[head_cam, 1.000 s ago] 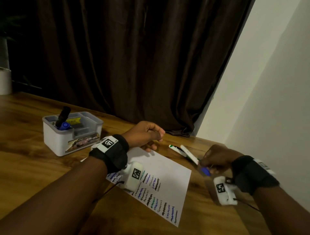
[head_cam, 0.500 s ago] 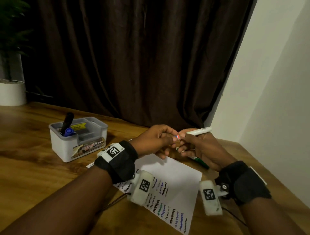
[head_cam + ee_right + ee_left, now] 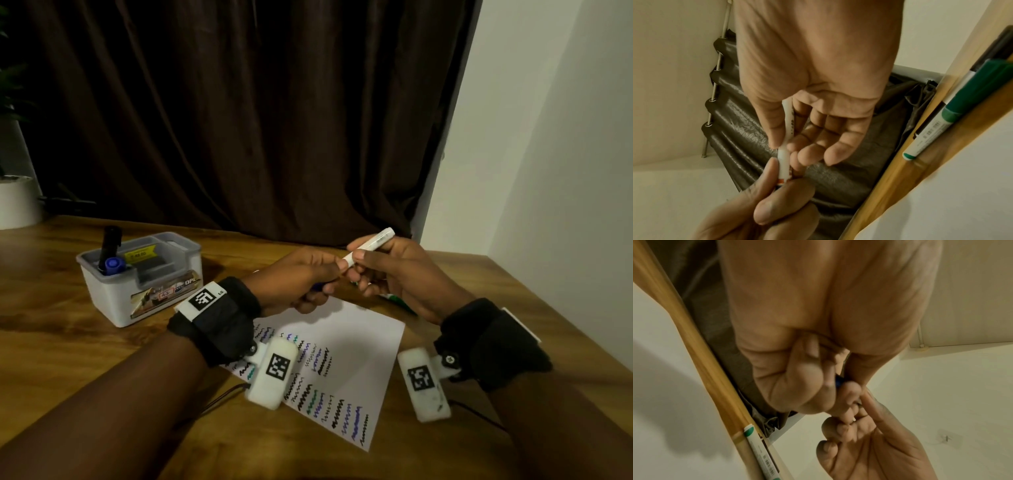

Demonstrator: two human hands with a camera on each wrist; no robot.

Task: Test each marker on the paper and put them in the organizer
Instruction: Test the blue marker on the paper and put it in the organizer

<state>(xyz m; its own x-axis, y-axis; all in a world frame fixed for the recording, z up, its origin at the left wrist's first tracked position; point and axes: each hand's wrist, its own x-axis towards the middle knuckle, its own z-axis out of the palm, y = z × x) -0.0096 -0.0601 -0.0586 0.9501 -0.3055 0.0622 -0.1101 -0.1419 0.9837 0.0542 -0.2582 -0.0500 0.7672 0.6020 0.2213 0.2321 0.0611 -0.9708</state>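
Note:
A white marker [image 3: 371,244] is held above the paper [image 3: 363,342], slanting up to the right. My right hand [image 3: 356,260] pinches its barrel [image 3: 785,155] between thumb and forefinger. My left hand [image 3: 334,274] grips the marker's lower end, and a bit of blue cap [image 3: 838,382] shows inside the curled fingers. The paper lies on the wooden table under both hands and carries several rows of squiggles. The grey organizer [image 3: 113,298] stands at the left with a black marker [image 3: 109,246] and a blue-capped one [image 3: 113,265] upright in it.
A green marker [image 3: 399,301] lies on the table behind the paper, half hidden by my right hand; in the right wrist view a black marker [image 3: 992,48] lies beside the green marker [image 3: 931,129]. A dark curtain [image 3: 257,120] hangs behind the table, a white wall to the right, a white pot [image 3: 17,202] far left.
My right hand lifted the white marker off the table and brought it to my left hand. The left hand has closed round its capped end, and both hands have risen slightly.

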